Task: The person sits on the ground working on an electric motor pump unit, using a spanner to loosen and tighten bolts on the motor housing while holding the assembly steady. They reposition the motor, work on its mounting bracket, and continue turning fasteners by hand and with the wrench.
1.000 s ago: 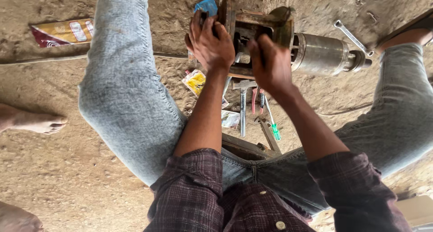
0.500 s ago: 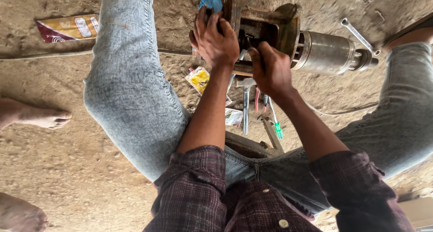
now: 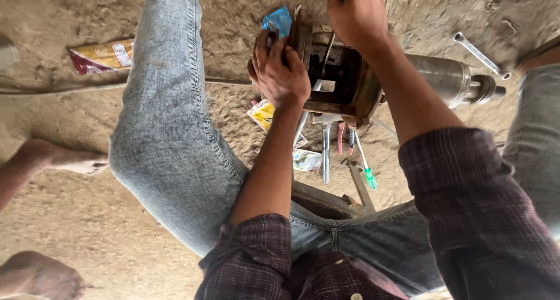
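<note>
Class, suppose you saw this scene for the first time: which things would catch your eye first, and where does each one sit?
First the rusty metal motor assembly at top centre, lying on the sandy ground between the person's jeans-clad knees. The left hand grips its left end, beside a scrap of blue wrapper; the right hand is raised over its top. Below it lie small tools, among them a green-handled screwdriver.

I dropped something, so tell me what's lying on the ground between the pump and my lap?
In the head view, below the pump: a green-handled screwdriver, a metal tool, and paper scraps on sand.

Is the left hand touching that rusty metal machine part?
Touching. The head view shows the left hand wrapped over the rusty end of the metal machine part, with no gap between them.
</note>
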